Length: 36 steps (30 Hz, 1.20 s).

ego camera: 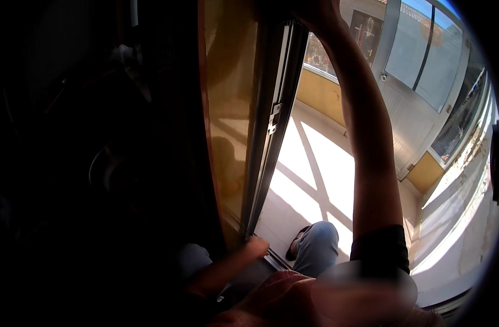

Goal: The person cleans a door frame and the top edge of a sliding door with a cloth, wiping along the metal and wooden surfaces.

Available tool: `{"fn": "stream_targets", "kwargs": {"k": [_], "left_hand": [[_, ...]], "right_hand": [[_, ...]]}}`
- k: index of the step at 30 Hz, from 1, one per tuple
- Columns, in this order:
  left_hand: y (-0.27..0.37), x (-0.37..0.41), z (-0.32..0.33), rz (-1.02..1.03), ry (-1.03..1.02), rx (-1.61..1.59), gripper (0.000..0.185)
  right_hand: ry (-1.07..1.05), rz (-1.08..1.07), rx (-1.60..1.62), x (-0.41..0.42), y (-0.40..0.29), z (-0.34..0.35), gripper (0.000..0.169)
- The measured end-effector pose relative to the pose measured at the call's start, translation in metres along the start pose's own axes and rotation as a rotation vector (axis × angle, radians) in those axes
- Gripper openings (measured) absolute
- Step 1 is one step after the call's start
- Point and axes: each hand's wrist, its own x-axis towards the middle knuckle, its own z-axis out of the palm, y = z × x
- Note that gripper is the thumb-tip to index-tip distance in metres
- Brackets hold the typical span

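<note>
A dark metal door jamb (pixel 270 135) runs down the middle of the view, with a bright groove along it. Partway down, a metal strike plate (pixel 275 118) is fixed to it. My right hand (pixel 314 14) is raised to the jamb's upper end, where deep shadow hides the fingers. Low down, my left hand (pixel 257 247) is at the bottom of the jamb with its fingers curled. Whether either hand grips the metal, I cannot tell.
Left of the jamb is a glossy yellowish panel (pixel 231 102); further left is darkness. My jeans-clad knee (pixel 319 245) and dark shoe are beside the door track (pixel 277 261). Outside lie a sunlit floor (pixel 286 180) and a metal door with glass panes (pixel 413 114).
</note>
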Motion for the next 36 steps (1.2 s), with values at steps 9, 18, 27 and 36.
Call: {"fn": "stream_targets", "kwargs": {"k": [9,18,27,36], "left_hand": [[-0.003,-0.002,-0.005,0.051,-0.073,0.026,0.051],[0.005,-0.002,-0.018,0.067,-0.021,0.059,0.05],[0.006,-0.008,-0.017,0.054,0.02,-0.003,0.044],[0.013,-0.008,-0.028,0.038,-0.023,0.002,0.045]], "right_hand": [[-0.115,0.15,0.118,0.002,-0.006,-0.008,0.018],[-0.444,0.62,0.267,0.061,0.018,-0.022,0.024],[-0.513,0.512,0.397,0.057,0.031,-0.017,0.014],[-0.369,0.448,-0.018,0.051,0.004,-0.022,0.022]]}}
